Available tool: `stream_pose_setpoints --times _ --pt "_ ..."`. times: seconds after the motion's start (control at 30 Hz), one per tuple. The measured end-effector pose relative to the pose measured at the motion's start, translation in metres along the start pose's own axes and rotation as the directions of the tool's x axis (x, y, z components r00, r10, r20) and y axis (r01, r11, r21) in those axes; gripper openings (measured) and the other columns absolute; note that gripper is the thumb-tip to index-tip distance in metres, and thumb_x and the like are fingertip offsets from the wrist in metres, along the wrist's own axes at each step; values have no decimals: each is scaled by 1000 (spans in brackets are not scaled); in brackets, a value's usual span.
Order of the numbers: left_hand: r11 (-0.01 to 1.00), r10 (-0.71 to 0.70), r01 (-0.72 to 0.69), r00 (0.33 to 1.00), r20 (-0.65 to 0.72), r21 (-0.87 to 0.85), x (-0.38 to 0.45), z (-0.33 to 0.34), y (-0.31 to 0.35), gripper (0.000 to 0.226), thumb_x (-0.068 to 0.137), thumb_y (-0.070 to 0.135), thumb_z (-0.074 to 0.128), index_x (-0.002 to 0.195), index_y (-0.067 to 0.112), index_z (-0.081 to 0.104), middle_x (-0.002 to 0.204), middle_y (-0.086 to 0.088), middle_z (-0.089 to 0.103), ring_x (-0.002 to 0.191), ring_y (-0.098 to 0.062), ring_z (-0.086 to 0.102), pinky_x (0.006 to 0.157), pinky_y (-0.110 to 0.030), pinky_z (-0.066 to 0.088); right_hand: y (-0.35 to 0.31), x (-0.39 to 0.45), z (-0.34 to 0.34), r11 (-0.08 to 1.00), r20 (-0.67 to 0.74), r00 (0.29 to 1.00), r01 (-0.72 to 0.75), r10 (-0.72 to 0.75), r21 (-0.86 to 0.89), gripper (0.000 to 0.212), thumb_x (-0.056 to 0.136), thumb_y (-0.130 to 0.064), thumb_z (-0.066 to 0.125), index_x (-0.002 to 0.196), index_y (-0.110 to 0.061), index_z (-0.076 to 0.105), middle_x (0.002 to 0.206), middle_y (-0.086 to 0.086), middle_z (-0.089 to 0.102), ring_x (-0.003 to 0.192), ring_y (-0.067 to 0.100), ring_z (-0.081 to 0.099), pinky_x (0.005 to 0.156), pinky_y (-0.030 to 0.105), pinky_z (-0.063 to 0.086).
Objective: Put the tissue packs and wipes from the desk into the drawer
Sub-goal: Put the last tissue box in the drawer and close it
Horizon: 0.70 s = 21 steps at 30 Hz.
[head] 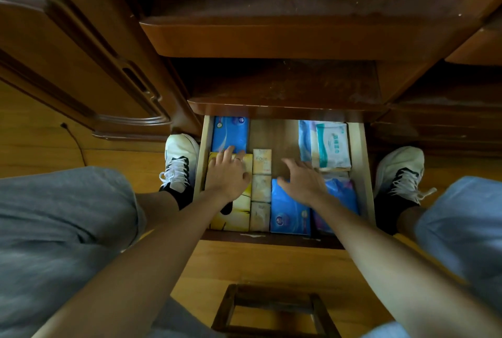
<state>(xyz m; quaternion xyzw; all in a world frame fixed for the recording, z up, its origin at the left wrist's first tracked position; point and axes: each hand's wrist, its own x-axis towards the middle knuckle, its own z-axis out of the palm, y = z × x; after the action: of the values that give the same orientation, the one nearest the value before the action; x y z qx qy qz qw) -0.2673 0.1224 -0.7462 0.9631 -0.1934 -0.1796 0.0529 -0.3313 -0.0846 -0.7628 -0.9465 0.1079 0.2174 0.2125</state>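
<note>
The low drawer [360, 163] is pulled out and holds tissue packs and wipes. My left hand [228, 172] lies flat on the yellow tissue pack [239, 215], its fingertips touching the blue pack [229, 133] behind it. A column of small beige pocket packs [261, 191] runs down the middle. My right hand [301, 180] hovers with spread fingers over the front blue pack [289, 215] and holds nothing. A white wipes pack [332, 147] lies at the back right on a light blue pack [304, 136]. A purple-blue pack [342, 193] sits front right.
Desk shelves [271, 38] overhang the drawer's back. A cabinet door [81, 65] stands at left. My knees and white shoes [179, 163] flank the drawer. A wooden stool frame [271, 310] is on the floor below; a cable [76, 142] runs along the floor at left.
</note>
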Motion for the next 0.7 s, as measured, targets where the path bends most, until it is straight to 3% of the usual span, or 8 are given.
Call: stream_pose_setpoints --times 0.07,0.2,0.33,0.43,0.53,0.63,0.7 --pt "1000 18 -18 1000 19 13 -1 5 -5 65 98 43 44 156 19 25 162 -13 27 151 -33 19 117 -48 28 -5 12 -2 994 97 995 -7 -3 105 70 100 -47 50 160 -29 20 153 11 46 134 32 50 103 47 44" --pt "999 37 -36 999 -11 25 1 5 -13 68 96 49 47 156 25 26 160 -7 33 150 -29 22 113 -47 32 -18 44 -11 969 159 987 -25 -14 246 76 103 -34 53 162 -32 4 159 12 38 124 30 58 91 44 49" --pt "998 56 -55 998 -24 42 -1 8 -19 68 97 53 42 158 28 22 161 -5 31 150 -27 22 115 -46 30 -26 72 -8 942 243 969 -128 52 309 60 104 -30 51 158 -17 30 151 14 48 125 29 54 98 41 44" --pt "996 69 -65 996 -60 60 -1 11 -17 68 96 54 41 157 27 24 160 -6 34 149 -27 26 114 -46 31 -25 76 2 927 267 958 -193 106 321 50 103 -32 54 148 -13 45 139 13 58 122 31 57 93 37 47" --pt "999 48 -45 992 -117 25 -2 10 -18 71 93 56 45 154 22 33 159 -7 36 146 -27 31 112 -44 36 -23 84 -2 923 300 946 -219 121 317 56 97 -38 58 148 -18 45 141 10 57 121 29 56 96 42 48" --pt "998 -27 14 982 -189 -67 -9 16 -21 76 91 61 50 149 13 41 156 -6 35 145 -25 32 109 -41 43 -39 97 -12 915 193 967 -226 168 334 72 90 -55 52 153 -27 34 148 5 50 128 30 51 89 42 42" --pt "988 -65 35 977 -205 -148 -10 18 -22 72 88 60 56 141 11 48 148 -5 41 139 -22 37 102 -39 50 -62 107 -12 877 211 962 -250 175 411 83 84 -68 46 155 -27 33 156 3 43 136 32 45 98 48 40"
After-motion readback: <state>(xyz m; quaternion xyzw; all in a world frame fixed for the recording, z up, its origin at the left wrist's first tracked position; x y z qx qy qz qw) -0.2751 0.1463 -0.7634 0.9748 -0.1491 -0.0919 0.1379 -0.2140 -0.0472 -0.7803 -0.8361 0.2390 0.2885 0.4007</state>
